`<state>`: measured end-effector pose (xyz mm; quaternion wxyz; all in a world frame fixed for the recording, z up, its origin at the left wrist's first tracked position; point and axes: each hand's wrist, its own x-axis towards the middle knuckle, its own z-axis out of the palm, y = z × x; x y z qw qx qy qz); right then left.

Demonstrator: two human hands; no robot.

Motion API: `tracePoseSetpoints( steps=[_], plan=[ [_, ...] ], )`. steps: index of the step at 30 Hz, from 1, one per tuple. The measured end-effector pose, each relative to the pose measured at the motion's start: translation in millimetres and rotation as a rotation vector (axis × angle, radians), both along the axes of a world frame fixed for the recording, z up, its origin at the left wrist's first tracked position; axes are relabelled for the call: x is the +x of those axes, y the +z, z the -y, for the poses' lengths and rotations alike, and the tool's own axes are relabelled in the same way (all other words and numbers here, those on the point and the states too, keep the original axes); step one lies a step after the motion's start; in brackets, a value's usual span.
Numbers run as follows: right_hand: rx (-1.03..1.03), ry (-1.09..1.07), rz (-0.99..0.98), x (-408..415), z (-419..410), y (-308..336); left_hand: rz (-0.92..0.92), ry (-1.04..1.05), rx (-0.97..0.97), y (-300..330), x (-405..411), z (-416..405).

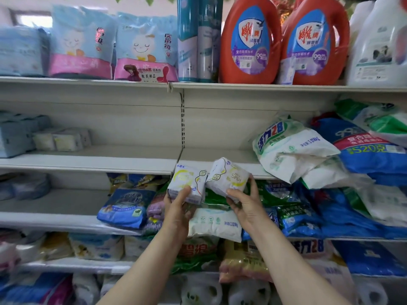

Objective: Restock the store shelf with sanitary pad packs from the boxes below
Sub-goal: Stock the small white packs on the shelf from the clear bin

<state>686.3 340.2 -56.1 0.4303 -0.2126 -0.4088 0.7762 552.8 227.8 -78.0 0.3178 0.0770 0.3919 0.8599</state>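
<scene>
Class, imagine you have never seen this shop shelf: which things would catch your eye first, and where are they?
First, the two orange detergent jugs on the top shelf, right of centre. Then the hands in the middle: the left hand holds one white pad pack, and the right hand holds another white pad pack, in front of the bare middle shelf.

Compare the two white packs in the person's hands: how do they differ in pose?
The left pack stands nearly upright, while the right pack is tilted and its print reads upside down. The left hand grips the first from below; the right hand grips the second's lower corner. Both are white with yellow-green print.
</scene>
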Motion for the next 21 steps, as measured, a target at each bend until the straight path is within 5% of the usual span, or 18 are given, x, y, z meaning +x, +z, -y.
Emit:
tracePoseSetpoints(
  steps=[21],
  plan=[
    [-0.138,0.159,0.129,-185,66,18,0.032,0.082,0.118,12,-175,85]
  ],
)
